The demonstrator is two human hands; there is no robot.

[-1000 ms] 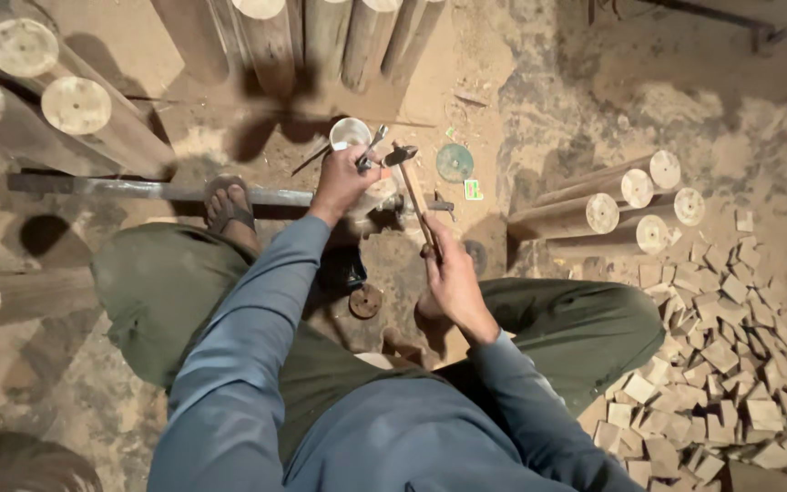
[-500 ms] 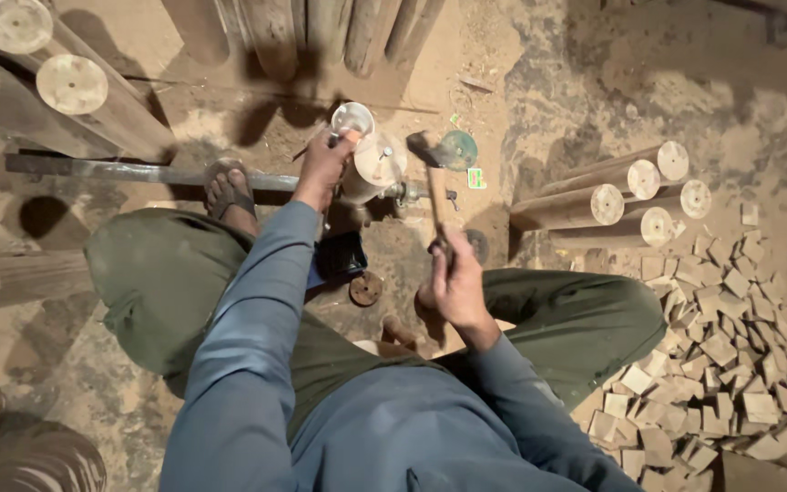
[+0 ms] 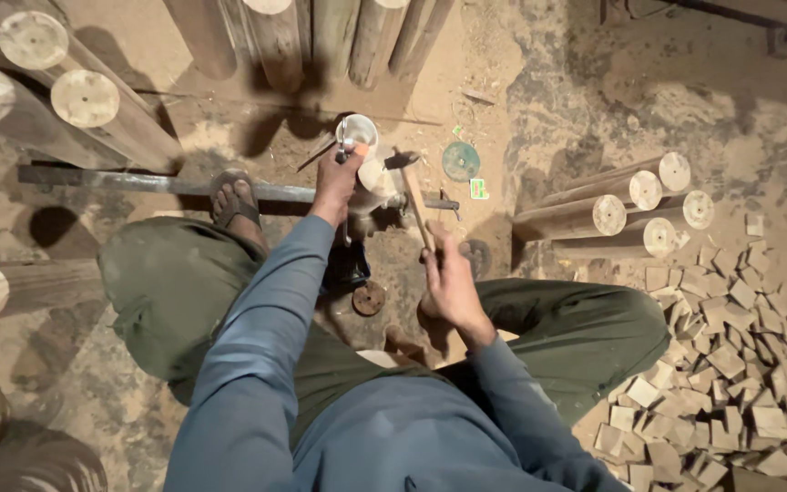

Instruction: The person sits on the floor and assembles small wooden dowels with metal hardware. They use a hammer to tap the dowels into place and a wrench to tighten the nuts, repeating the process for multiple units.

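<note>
Left hand (image 3: 337, 180) grips a pale round wooden piece (image 3: 368, 164) at frame centre; right hand (image 3: 448, 278) closed around a wooden-handled hammer (image 3: 412, 196). Small green-and-white label (image 3: 478, 189) lies on the floor, right of the hammer.

A woodworking shop: round logs (image 3: 594, 217), cut wood blocks (image 3: 730, 364) and a sawdust-covered floor (image 3: 594, 91).

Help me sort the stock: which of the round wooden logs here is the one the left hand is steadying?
The short pale log at centre, gripped by the left hand; the hammer in the right hand hangs beside it.
</note>
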